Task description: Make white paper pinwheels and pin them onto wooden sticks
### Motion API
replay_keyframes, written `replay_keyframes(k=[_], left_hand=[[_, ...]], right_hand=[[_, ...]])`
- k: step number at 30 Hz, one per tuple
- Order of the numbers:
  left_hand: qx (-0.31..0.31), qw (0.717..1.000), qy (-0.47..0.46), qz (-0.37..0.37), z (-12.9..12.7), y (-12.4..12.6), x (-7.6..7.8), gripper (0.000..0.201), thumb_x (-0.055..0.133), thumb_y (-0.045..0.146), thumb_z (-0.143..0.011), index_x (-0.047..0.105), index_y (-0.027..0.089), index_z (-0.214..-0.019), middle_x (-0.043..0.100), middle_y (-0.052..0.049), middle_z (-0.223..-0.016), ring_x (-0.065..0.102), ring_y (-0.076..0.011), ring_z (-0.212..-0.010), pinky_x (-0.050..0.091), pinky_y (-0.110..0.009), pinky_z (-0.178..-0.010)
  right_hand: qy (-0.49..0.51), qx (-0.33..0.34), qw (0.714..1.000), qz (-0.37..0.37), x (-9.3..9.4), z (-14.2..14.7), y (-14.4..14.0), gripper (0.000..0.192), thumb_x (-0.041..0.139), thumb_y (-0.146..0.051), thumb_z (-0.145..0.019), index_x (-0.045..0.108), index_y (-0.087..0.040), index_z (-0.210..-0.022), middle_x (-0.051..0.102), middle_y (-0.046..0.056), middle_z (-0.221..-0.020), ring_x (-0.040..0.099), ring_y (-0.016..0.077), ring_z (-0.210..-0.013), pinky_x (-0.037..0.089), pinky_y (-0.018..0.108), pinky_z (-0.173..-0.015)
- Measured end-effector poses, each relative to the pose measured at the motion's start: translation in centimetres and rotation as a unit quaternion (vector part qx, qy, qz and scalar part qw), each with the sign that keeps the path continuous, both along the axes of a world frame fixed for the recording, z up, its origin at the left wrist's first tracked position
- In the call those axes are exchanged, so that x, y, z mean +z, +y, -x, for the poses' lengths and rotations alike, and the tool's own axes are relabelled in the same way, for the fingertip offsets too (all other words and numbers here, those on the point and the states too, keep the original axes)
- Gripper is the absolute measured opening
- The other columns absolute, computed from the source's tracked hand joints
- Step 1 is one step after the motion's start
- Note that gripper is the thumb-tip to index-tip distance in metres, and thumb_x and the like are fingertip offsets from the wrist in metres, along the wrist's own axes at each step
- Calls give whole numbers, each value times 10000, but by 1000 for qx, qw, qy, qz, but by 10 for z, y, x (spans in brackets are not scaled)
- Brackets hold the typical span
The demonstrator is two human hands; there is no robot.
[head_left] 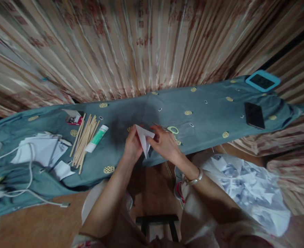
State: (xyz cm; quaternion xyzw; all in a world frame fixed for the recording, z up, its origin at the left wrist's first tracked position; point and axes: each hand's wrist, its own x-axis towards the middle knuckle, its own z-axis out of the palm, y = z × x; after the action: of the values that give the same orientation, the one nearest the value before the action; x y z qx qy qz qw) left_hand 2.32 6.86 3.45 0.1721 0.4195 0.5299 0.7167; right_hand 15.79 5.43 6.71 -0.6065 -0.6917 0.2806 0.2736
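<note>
"Where's the paper (pixel 142 135)?"
"Dial centre, by the table's (pixel 211 113) near edge. The left grip (pixel 133 144) pinches it from eight o'clock, the right grip (pixel 164 142) from three."
"Which step?"
"Folding, I'd judge; the next move calls for a firm, aligned crease."
"Around it?"
"Sticks (pixel 83 144) at nine, green ring (pixel 177 131) at three, bag (pixel 282 217) at four."

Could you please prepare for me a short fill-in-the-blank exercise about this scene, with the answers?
1. The left hand and the right hand both touch a piece of folded white ____.
2. In the picture, the green-and-white tube lies to the ____ of the wooden sticks.
3. The device at one end of the cloth has a ____ frame.

Missing words: paper; right; blue.
</note>
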Motion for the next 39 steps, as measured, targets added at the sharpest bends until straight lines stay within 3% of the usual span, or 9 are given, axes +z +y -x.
replay_keyframes(k=[6, 14, 18, 22, 24, 26, 29, 33, 39], left_hand=[[41, 999, 3, -12, 1, 0, -3, 442, 801, 456, -635, 606, 193, -933, 683, -3, -796, 658, -171, -824, 489, -267, -743], [35, 998, 45, -34, 6, -4, -4, 515, 823, 248, -573, 563, 213, -1017, 706, 7, -906, 650, -138, -806, 484, -261, -779], [-2, 998, 57, -28, 7, -6, -7, 519, 798, 156, -494, 641, 177, -988, 732, -12, -816, 678, -194, -769, 491, -283, -720], [-40, 996, 81, -8, 6, -10, -5, 388, 854, 250, -519, 719, 127, -861, 736, -50, -740, 670, -191, -658, 493, -292, -666], [-46, 995, 88, 9, 5, -11, -3, 392, 877, 319, -524, 736, 117, -829, 732, -59, -710, 655, -178, -613, 494, -292, -647], [-43, 994, 99, 13, 5, -11, -4, 410, 887, 369, -513, 743, 111, -798, 727, -62, -690, 641, -167, -596, 487, -281, -625], [-19, 992, 127, 5, 6, -9, -7, 415, 887, 410, -495, 743, 113, -747, 717, -50, -663, 612, -147, -564, 460, -259, -577], [18, 987, 159, -13, 9, -6, -11, 378, 873, 418, -503, 741, 125, -703, 701, -32, -623, 589, -136, -538, 431, -240, -538], [38, 987, 154, -28, 11, -6, -8, 350, 872, 354, -509, 749, 124, -743, 713, -33, -648, 611, -142, -571, 453, -242, -565]], right_hand=[[17, -19, 1000, -15, -14, 4, 8, 245, 592, -251, -867, 659, -218, -1100, 742, 30, -856, 701, 188, -748, 523, 294, -729], [-24, 19, 992, -124, -29, -8, -1, 292, 512, -304, -916, 659, -187, -1141, 730, 91, -906, 683, 232, -865, 524, 367, -853], [116, -34, 991, -62, -29, -14, 4, 267, 585, -312, -857, 664, -200, -1085, 727, 56, -878, 674, 192, -779, 537, 334, -795], [324, -70, 942, 52, -40, -24, 15, 299, 670, -388, -764, 652, -187, -985, 718, 31, -798, 655, 162, -674, 525, 282, -634], [354, -67, 929, 81, -44, -28, 17, 325, 683, -417, -744, 646, -187, -971, 707, 14, -752, 646, 157, -647, 519, 278, -606], [313, -67, 945, 63, -46, -32, 14, 369, 671, -420, -773, 638, -184, -1055, 710, 10, -763, 655, 162, -668, 536, 292, -633], [165, -56, 982, -75, -42, -35, 3, 439, 606, -377, -863, 568, -193, -1260, 721, 80, -1074, 678, 213, -949, 560, 368, -831], [18, 22, 973, -230, -40, -41, -9, 435, 478, -303, -955, 472, -209, -1379, 552, 118, -1409, 491, 236, -1330, 423, 452, -1101], [-121, -17, 971, -204, -53, -72, 3, 321, 441, -278, -960, 627, -122, -1170, 683, 161, -1181, 610, 283, -1121, 479, 447, -996]])
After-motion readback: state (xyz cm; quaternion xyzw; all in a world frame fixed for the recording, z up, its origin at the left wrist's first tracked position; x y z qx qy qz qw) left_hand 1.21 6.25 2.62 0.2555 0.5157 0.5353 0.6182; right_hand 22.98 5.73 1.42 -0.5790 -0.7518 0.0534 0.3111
